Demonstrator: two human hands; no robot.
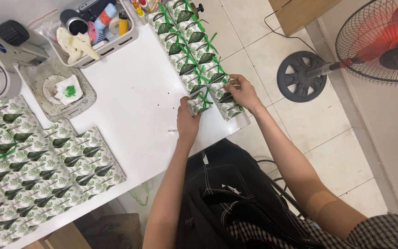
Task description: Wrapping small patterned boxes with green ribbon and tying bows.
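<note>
Both hands clamp leaf-printed favor boxes: your left hand steadies the end box while your right hand squares the neighbouring box into the double row along the surface edge.

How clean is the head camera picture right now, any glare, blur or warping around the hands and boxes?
Head view: even, soft light, only faint shadows under the left hand and right hand; the white table is bright but not blown out; the leaf-print boxes are sharp; the fan blades blur red; wide-angle bending shows at the edges.
</note>
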